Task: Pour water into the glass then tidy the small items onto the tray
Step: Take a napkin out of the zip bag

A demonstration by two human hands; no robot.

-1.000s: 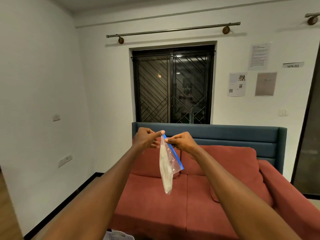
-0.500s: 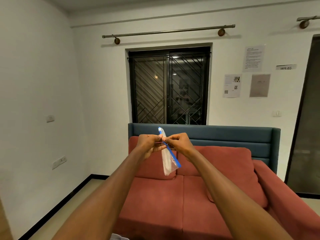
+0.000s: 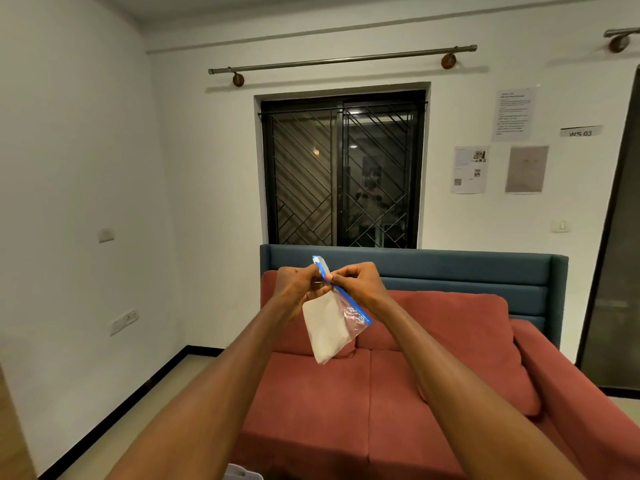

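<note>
Here, a small zip bag is held up in the air at arm's length by both hands. The left hand is curled around the bag's upper part, and the right hand is pinched on the blue zip strip along its top edge, with the two hands almost touching. The bag is hung tilted below the fingers, something white being seen inside the clear plastic. Behind it, a red sofa with a blue backrest is set against the wall, under a barred window. Paper sheets are stuck to the wall at the right.
</note>
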